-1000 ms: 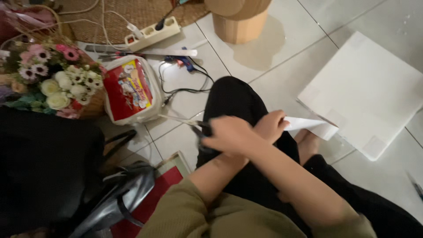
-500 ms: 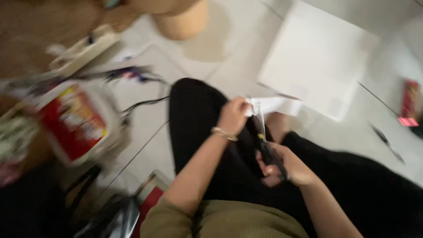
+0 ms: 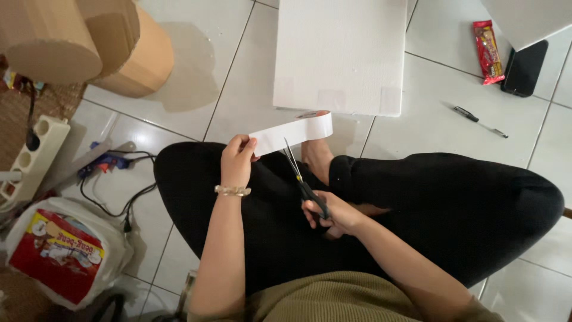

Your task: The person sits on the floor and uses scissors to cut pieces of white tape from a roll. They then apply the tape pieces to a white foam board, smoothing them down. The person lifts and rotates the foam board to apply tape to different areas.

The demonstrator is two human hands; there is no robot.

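White tile floor (image 3: pixel 453 113), person sitting cross-legged with craft stuff spread around

Left hand (image 3: pixel 237 160) pinches the free end of a white tape strip (image 3: pixel 292 132) and pulls it taut over the lap, probably so the blades get a clean bite; right hand (image 3: pixel 330 213) grips black scissors (image 3: pixel 302 179), blades parted right under the strip. White foam board (image 3: pixel 342 53) lies just ahead, a pen (image 3: pixel 479 121) and snack wrapper (image 3: pixel 487 51) off to the right
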